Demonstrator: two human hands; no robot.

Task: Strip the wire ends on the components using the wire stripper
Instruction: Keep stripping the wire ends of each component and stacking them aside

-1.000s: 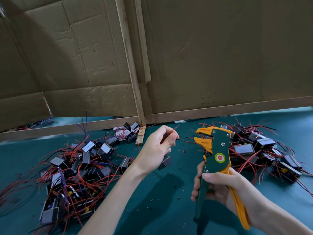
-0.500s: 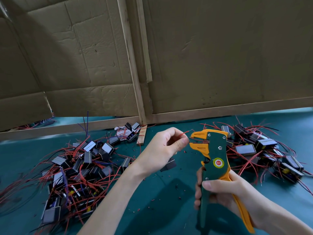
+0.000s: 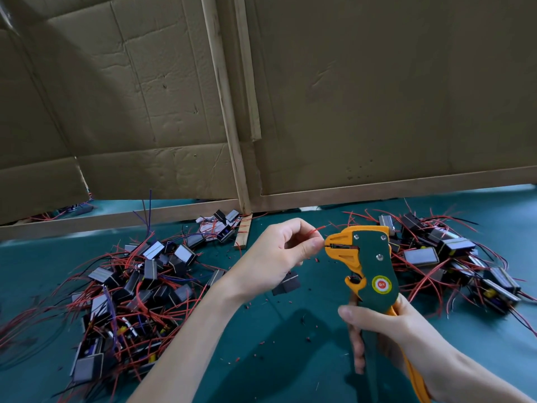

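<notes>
A green-and-orange wire stripper [image 3: 369,266] is standing upright in the right hand [image 3: 389,330], whose thumb and fingers are curling round both handles. Its orange nose is pointing toward the left hand [image 3: 276,257] and almost touching that thumb. The left hand is pinching a thin red wire [image 3: 315,230] between thumb and forefinger; the wire's free end is poking up just above the tool's nose, while a darker strand appears to be running from the thumb tip into the tool's mouth. A small dark component [image 3: 286,283] is hanging just beneath the left palm, above the table.

Tiny red scraps of insulation [image 3: 316,260] are lying scattered below and between the two hands on the teal table mat [image 3: 261,365]. A large heap of components [image 3: 130,292], tangled in red, black and blue leads, is spreading out to the left of the left forearm. A second heap [image 3: 453,263] is crowding in directly behind and to the right of the stripper. A short wooden block [image 3: 243,231] is lying just beyond the left hand, at the foot of a wooden batten [image 3: 229,126]. Cardboard sheets [image 3: 377,97] are walling off the far side beyond both hands. Bare mat is showing between the forearms and toward the near edge.
</notes>
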